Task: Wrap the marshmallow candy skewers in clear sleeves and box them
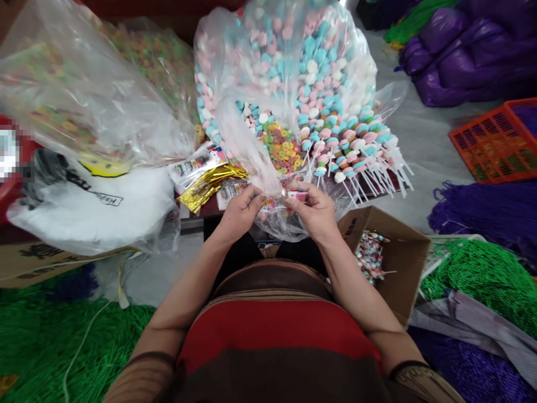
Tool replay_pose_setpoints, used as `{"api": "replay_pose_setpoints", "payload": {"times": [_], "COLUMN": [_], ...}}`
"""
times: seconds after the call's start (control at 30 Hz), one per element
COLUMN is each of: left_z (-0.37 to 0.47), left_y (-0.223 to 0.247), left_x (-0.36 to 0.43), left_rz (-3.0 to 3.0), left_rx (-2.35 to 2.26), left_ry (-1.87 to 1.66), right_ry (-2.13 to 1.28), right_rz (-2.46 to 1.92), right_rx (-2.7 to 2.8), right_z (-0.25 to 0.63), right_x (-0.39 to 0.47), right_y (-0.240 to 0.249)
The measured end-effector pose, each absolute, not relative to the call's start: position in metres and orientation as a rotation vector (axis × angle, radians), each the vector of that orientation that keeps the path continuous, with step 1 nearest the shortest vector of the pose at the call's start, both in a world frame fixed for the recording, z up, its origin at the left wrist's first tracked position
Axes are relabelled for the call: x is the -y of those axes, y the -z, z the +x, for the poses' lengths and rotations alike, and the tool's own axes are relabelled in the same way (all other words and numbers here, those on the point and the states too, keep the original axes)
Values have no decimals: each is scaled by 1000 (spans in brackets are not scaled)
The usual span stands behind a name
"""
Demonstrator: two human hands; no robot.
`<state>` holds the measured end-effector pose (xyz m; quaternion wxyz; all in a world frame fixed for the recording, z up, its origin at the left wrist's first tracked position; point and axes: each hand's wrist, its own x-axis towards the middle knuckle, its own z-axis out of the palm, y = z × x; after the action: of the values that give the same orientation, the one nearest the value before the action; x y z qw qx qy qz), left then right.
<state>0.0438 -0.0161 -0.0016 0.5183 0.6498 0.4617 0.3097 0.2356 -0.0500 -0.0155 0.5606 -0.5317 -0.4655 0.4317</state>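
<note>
My left hand (244, 211) is closed in a pinch at the table's front edge, beside clear plastic; what it grips is too small to make out. Close by on the right, my right hand (312, 208) pinches a small printed wrapper (297, 196). Beyond both hands, ring-shaped candies (282, 146) lie in an opening of clear plastic. Candy skewers (356, 148) with white sticks are piled to the right. Left of my left hand are gold twist ties (210, 183) and printed packets (197, 163).
A big bag of pastel candies (319, 61) stands behind. Bags of ring candies (75, 101) and a white bag (96, 207) sit left. An open cardboard box (405, 257) with wrapped candies is low right, near an orange crate (489, 143) and green strands (482, 280).
</note>
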Motion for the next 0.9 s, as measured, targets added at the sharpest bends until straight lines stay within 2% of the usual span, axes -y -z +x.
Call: {"api": "replay_pose_setpoints", "payload": {"times": [0.23, 0.4, 0.63, 0.8, 0.9], "left_z": [46, 43, 39, 37, 36], "left_y": [8, 11, 14, 3, 4], "left_x": [19, 18, 9, 8, 9], "left_rz": [1410, 1304, 972, 780, 728], "left_rx": [-1069, -978, -1026, -931, -886], "left_ry": [-808, -777, -1150, -1352, -1381], "right_ry": [-930, -806, -766, -284, -142], "right_rz": [-1432, -1389, -1519, -2046, -2416], "right_rx": [1038, 1026, 1228, 1455, 1634], "right_z": [227, 225, 249, 294, 299], "right_x": [52, 47, 22, -35, -58], "right_y": [9, 4, -10, -20, -23]}}
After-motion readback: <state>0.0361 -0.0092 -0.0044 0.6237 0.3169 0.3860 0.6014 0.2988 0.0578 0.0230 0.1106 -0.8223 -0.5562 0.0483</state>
